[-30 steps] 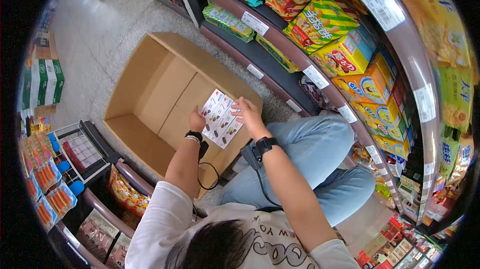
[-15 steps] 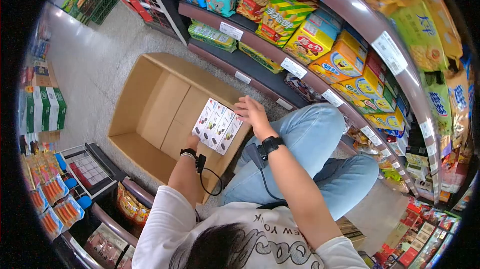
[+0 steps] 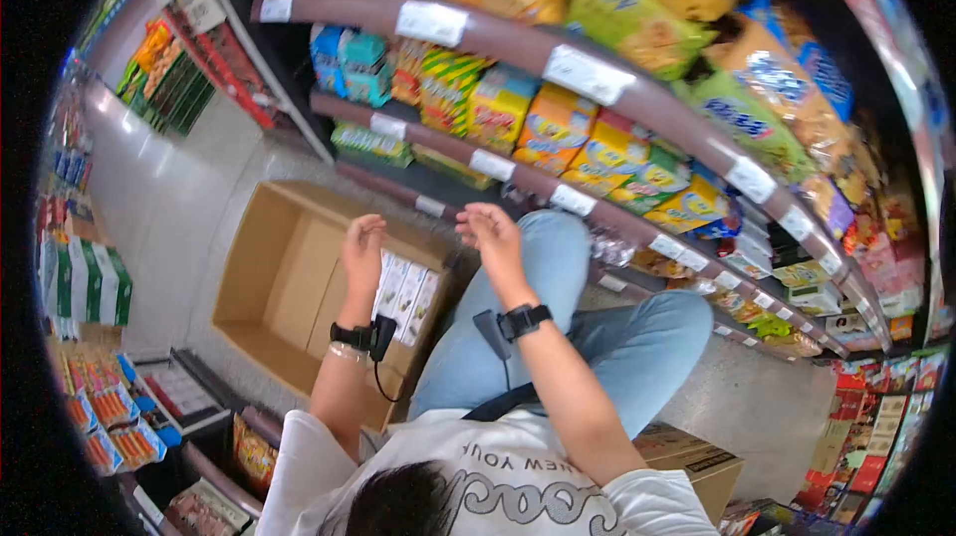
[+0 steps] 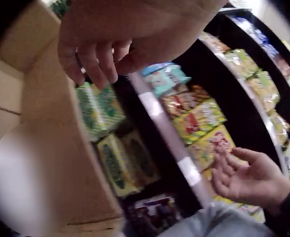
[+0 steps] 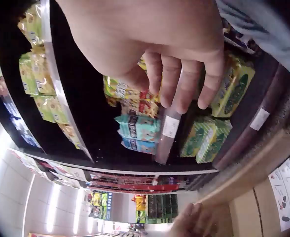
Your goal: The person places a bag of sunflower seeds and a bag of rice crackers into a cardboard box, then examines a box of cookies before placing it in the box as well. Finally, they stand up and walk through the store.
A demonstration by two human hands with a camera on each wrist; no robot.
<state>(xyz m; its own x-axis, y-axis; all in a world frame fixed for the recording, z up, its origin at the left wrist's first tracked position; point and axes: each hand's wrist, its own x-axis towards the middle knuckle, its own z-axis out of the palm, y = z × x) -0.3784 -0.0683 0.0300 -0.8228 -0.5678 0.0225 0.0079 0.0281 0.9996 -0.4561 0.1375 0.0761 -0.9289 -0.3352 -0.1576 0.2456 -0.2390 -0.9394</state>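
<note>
In the head view, my left hand (image 3: 363, 252) is raised over the open cardboard box (image 3: 261, 272), its fingers loosely bent around nothing. My right hand (image 3: 493, 242) is held up beside the box's right side, above the knee, also with nothing in it. White printed packs (image 3: 408, 299) with small dark and green pictures lie inside the box at its near right end, partly covered by the left forearm. The right wrist view shows those packs (image 5: 288, 192) in the box at the lower right, apart from the relaxed fingers (image 5: 169, 81) of the right hand.
Curved shelves hold snack bags (image 3: 637, 18), an orange carton (image 3: 553, 128) and green packs (image 4: 98, 111), with price tags along the edges. Bent legs in jeans (image 3: 637, 367) lie right of the box. Another cardboard box (image 3: 697, 466) stands behind. Grey floor (image 3: 189, 267) runs along the left.
The left hand has come off the white packs and risen above the box. The right hand has stayed up and empty. The head view has turned toward the shelves.
</note>
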